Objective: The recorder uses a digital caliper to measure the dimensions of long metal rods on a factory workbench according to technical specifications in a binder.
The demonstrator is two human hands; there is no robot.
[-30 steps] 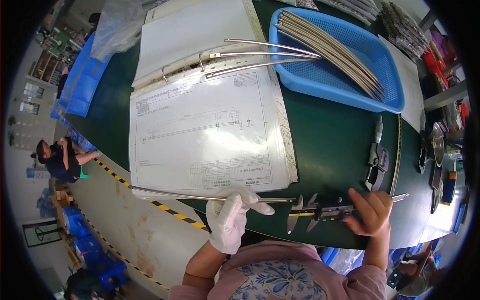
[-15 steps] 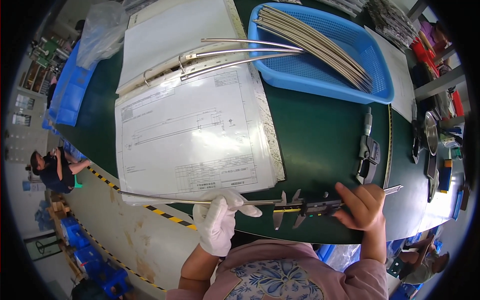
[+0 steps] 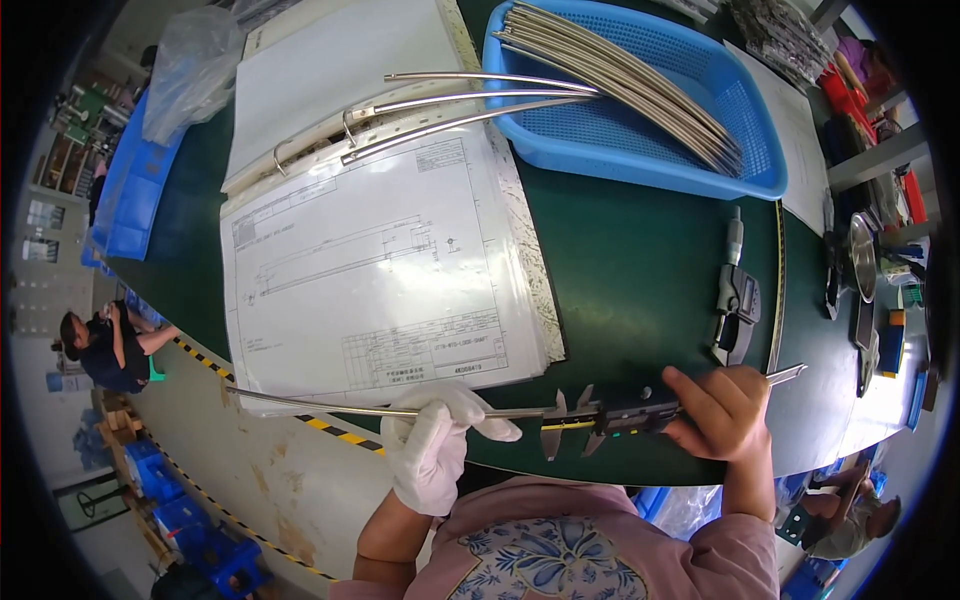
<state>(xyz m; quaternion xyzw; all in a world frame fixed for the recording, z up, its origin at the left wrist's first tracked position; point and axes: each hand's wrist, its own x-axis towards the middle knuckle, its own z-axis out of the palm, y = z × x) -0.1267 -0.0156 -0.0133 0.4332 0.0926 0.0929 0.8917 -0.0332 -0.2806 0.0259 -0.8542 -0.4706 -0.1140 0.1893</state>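
Pinching a thin metal rod [image 3: 340,407], the gloved left hand [image 3: 428,450] in the head view holds it along the lower edge of the drawing [image 3: 360,290]. The rod's right end reaches the jaws of the caliper [image 3: 632,412] (contact is unclear), which the bare right hand [image 3: 725,412] grips. More rods [image 3: 625,82] lie in the blue basket [image 3: 640,172].

Silver rod [image 3: 365,409], silver-black caliper [image 3: 635,411], green tabletop [image 3: 620,260]

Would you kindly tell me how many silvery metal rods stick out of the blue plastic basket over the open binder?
3: the upper silvery metal rod, the middle rod and the lower rod, fanned leftward over the open binder; none seems hidden.
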